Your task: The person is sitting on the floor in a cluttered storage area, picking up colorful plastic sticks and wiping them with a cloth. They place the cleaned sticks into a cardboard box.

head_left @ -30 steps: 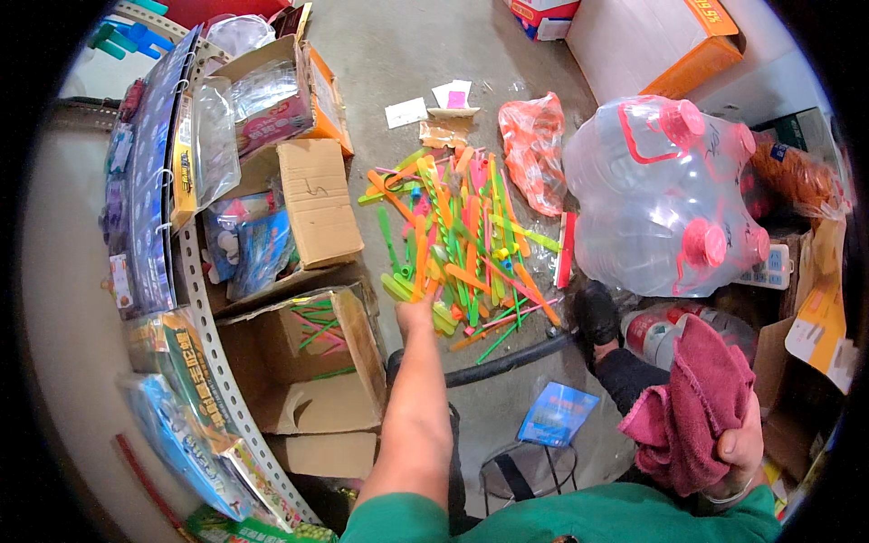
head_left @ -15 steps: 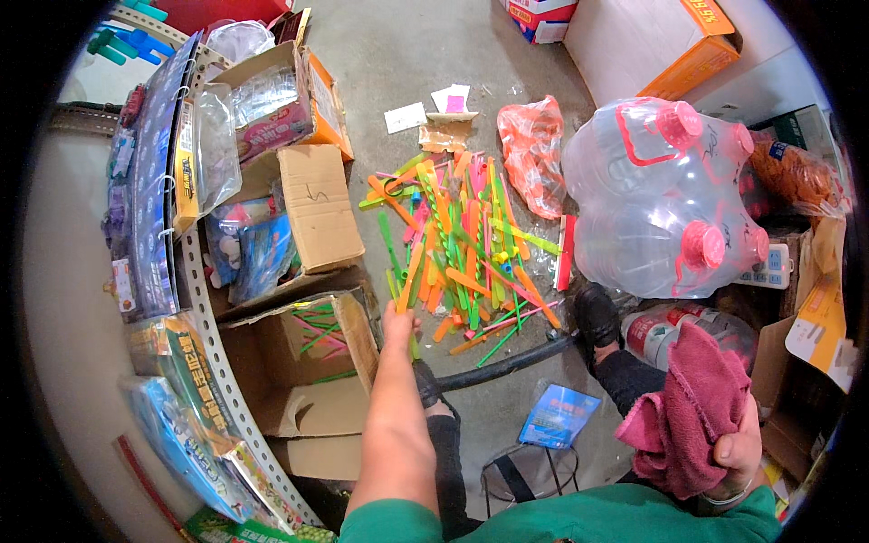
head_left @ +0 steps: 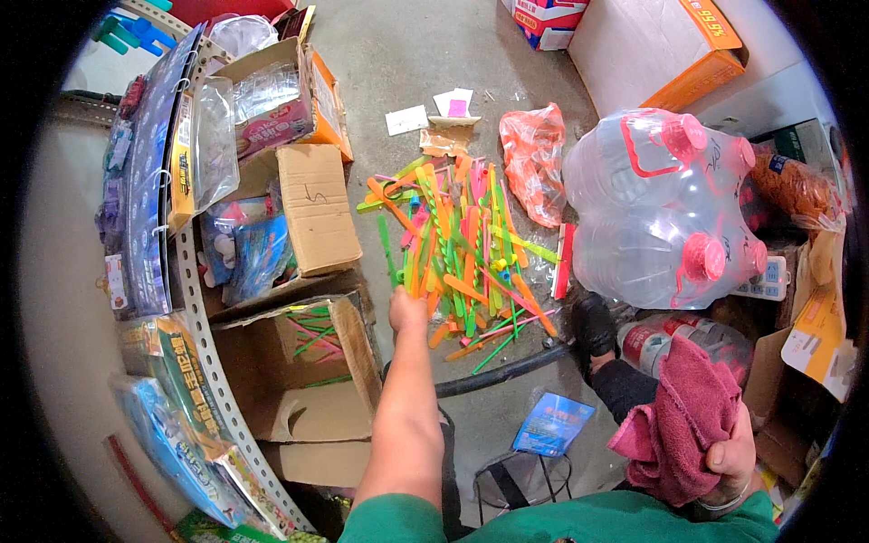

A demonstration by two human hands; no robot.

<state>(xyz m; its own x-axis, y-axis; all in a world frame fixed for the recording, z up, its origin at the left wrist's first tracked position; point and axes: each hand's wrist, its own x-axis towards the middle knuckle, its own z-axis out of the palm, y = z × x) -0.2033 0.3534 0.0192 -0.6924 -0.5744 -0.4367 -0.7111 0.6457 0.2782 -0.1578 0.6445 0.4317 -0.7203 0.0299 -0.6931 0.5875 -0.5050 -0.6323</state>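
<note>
A heap of bright plastic sticks and flat blades (head_left: pixel 466 244), orange, green, yellow and pink with some twisted stems, lies on the floor ahead. At its near left edge is my left hand (head_left: pixel 409 309), closed, its fingers mostly hidden behind its back; what it grips cannot be made out. A green blade (head_left: pixel 387 249) lies just beyond the knuckles. At the lower right my right hand (head_left: pixel 735 457) grips a bunched maroon towel (head_left: pixel 685 421), with the thumb pressed on the cloth. Left of my left forearm, an open cardboard box (head_left: pixel 353 348) holds several green and pink sticks.
Big clear bottles with pink caps (head_left: pixel 661 208) stand right of the heap, beside a crumpled orange bag (head_left: pixel 532 163). A black hose (head_left: pixel 507 368) crosses the floor near my feet. A blue packet (head_left: pixel 554 423) rests by a wire stand (head_left: pixel 484 480). Shelving (head_left: pixel 204 362) lines the left.
My left hand has moved slightly forward at the heap's edge, and the orange blade that stood out from it no longer shows there. My right hand still holds the towel.
</note>
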